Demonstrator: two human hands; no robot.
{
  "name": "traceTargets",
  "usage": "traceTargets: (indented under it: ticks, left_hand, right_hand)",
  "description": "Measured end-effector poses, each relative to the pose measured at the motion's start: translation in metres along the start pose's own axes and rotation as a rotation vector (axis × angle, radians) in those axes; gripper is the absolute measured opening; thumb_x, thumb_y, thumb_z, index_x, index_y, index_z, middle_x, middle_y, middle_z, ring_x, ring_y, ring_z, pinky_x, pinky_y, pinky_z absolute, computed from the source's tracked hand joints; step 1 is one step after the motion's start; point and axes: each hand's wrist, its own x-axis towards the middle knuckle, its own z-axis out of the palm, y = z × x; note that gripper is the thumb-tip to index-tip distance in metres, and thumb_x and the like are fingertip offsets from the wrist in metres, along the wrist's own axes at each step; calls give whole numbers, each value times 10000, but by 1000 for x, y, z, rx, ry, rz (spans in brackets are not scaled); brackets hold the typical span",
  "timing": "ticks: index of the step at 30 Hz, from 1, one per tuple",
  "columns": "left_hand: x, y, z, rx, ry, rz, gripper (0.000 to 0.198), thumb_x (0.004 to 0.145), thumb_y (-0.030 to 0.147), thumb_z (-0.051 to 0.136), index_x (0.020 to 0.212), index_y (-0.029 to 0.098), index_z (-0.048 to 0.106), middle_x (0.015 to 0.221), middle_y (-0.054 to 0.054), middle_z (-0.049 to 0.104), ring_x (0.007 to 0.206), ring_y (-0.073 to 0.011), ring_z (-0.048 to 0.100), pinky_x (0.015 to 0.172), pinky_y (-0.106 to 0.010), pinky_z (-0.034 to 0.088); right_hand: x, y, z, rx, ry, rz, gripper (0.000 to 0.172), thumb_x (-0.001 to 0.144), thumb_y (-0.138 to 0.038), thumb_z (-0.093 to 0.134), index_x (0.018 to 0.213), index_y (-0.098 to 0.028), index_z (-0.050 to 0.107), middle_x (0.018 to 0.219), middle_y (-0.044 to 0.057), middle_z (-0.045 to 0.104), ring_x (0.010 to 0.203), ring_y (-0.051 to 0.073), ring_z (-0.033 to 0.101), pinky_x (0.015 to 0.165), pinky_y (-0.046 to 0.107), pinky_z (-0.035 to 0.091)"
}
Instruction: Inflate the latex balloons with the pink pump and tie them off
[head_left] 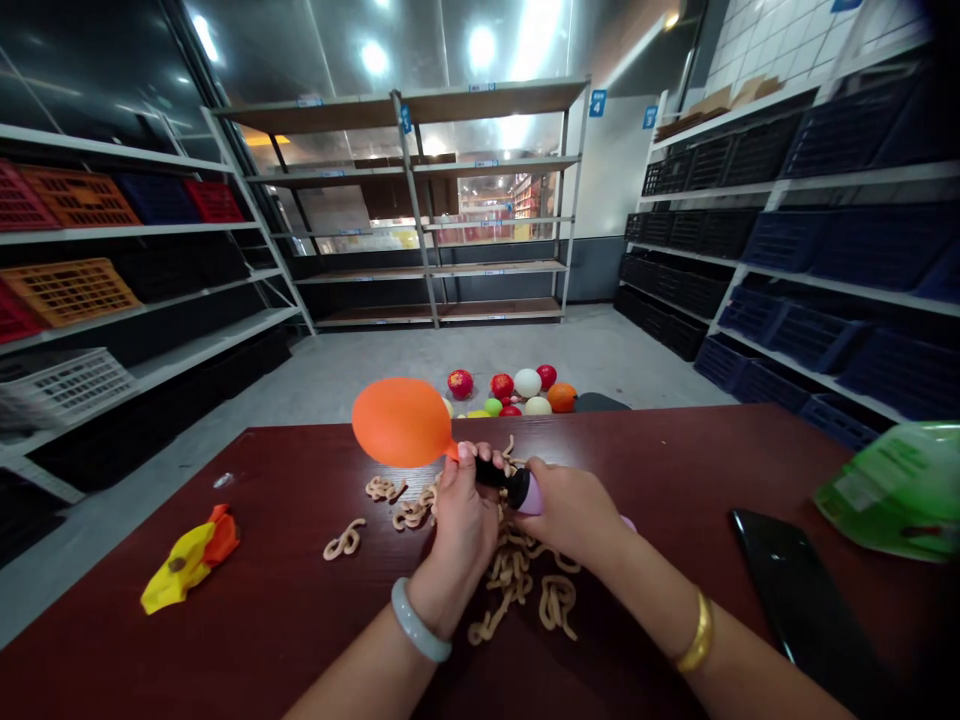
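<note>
An inflated orange balloon [401,422] points away to the left above the table. My left hand [466,515] is closed, pinching the balloon's neck where it meets the black nozzle of a hand pump [517,488]. Wrapped around the pump's light purple body is my right hand [579,512]; most of that body is hidden by the fingers. Beneath both hands lies a pile of tan, curled, string-like pieces [511,572], probably uninflated long balloons. A few more of these curls [345,540] are scattered to the left.
On the dark red table [300,640], limp yellow and orange balloons [184,562] lie at left. A black phone [795,580] and a green plastic bag [892,490] are at right. Inflated balloons [527,382] sit on the floor beyond. Shelves [420,270] with crates surround the room.
</note>
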Motion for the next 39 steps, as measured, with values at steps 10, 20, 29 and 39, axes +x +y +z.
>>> traceTargets:
  ticks: [10,20,29,39]
  left_hand:
    - [41,56,-19,-16,5,97,250,849,246,735,789,196,497,765,5,524,689,-148,555,657,-303,493]
    - [43,48,-25,-8,33,161,288,816,252,768,804,200,485,756,18,521,684,-136,554,655,-277,482]
    - [-4,-10,3,6,-10,3,313,827,339,776,816,199,497,798,10,525,717,-127,543,719,-277,491]
    - [34,59,-12,-24,-9,156,217,862,220,716,789,197,513,780,-9,519,709,-148,538,658,-292,483]
  right_hand:
    - [3,9,-7,-12,-15,-14,331,790,-505,664,978,-240,598,864,53,739,780,246,695,608,301,359]
    - [5,19,-3,-97,-40,-12,337,790,-512,652,962,-228,598,871,66,744,804,266,711,610,303,347]
    - [-1,7,5,13,23,-10,328,797,-484,648,1011,-238,604,856,50,746,753,258,710,578,301,324]
    - [4,13,-1,-57,29,-23,334,821,-541,623,958,-238,595,852,47,736,755,251,697,592,301,335]
